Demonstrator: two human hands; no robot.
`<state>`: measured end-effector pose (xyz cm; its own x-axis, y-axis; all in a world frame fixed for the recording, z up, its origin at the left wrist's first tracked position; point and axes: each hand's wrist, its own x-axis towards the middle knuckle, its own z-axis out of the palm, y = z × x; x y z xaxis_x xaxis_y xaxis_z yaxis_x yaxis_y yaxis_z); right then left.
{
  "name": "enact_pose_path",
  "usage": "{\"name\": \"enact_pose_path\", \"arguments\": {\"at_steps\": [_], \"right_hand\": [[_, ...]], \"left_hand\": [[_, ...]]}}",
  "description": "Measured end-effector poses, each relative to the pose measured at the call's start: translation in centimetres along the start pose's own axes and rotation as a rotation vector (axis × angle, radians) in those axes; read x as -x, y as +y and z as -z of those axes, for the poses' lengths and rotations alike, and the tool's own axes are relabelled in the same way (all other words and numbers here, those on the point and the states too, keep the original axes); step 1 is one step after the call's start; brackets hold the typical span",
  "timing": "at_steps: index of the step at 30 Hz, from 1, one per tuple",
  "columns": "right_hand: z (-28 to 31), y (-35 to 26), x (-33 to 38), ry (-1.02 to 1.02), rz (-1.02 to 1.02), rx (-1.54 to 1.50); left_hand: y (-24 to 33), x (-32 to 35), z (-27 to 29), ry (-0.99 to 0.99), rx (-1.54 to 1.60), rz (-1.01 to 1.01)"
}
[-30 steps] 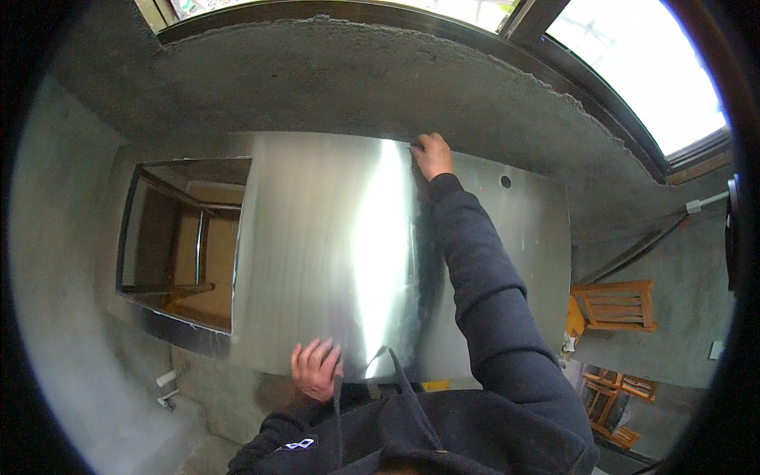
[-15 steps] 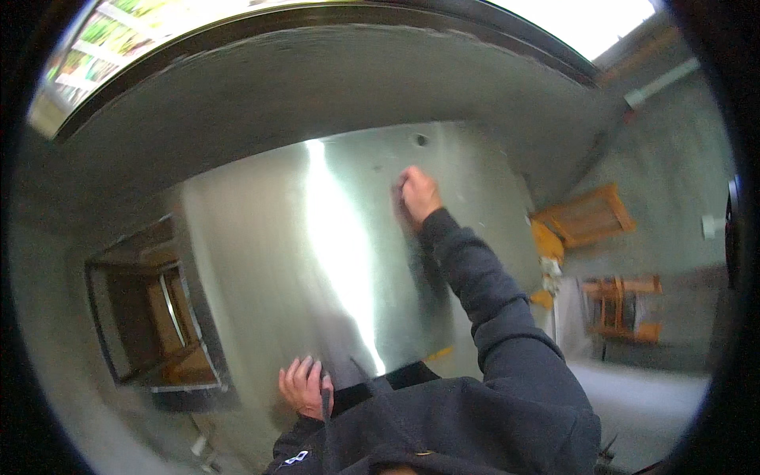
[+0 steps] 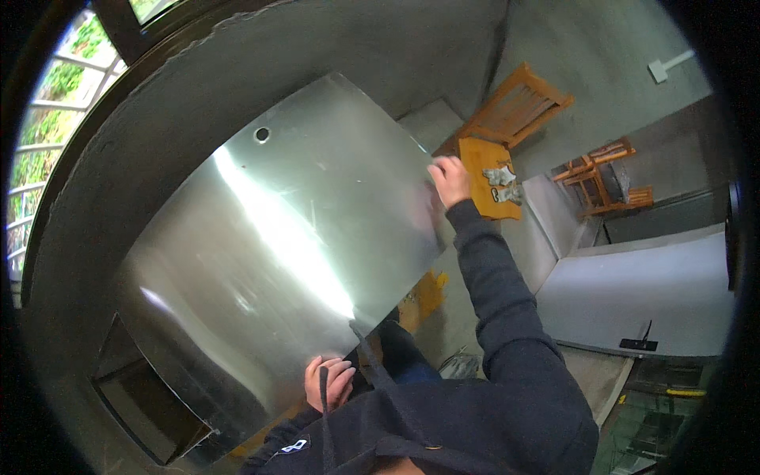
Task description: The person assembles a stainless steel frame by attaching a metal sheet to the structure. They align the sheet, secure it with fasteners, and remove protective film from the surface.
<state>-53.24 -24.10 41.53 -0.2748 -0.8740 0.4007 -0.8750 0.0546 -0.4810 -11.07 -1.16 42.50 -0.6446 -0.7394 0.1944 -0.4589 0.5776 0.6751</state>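
The large shiny sheet of bent stainless steel (image 3: 277,253) stands tilted between both hands, its long axis running from lower left to upper right. The right hand (image 3: 449,179) curls its fingers over the far right edge; the left hand (image 3: 328,381) grips the near bottom edge, closer to the body.

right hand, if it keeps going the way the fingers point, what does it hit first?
The right hand grips the far edge of the steel sheet, pointing up-frame. Next in that line is probably the grey concrete wall; depth is unclear.
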Motion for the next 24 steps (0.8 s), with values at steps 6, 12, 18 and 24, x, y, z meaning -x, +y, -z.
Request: {"name": "enact_pose_path", "arguments": {"at_steps": [6, 12, 18, 24], "right_hand": [[-3.9, 5.2, -4.9, -0.162, -0.077, 0.066], [-3.3, 7.5, -7.9, -0.383, 0.061, -0.053], [-3.4, 7.5, -9.4, -0.456, 0.203, -0.012], [-2.5, 8.4, -10.5, -0.566, 0.084, -0.238]], "left_hand": [[3.4, -2.9, -3.6, 0.0, -0.094, 0.03], [3.4, -9.0, -6.2, 0.206, -0.257, 0.12], [3.5, -14.4, -8.8, 0.227, -0.478, 0.302], [3.9, -14.6, -9.2, 0.217, -0.579, 0.333]]}}
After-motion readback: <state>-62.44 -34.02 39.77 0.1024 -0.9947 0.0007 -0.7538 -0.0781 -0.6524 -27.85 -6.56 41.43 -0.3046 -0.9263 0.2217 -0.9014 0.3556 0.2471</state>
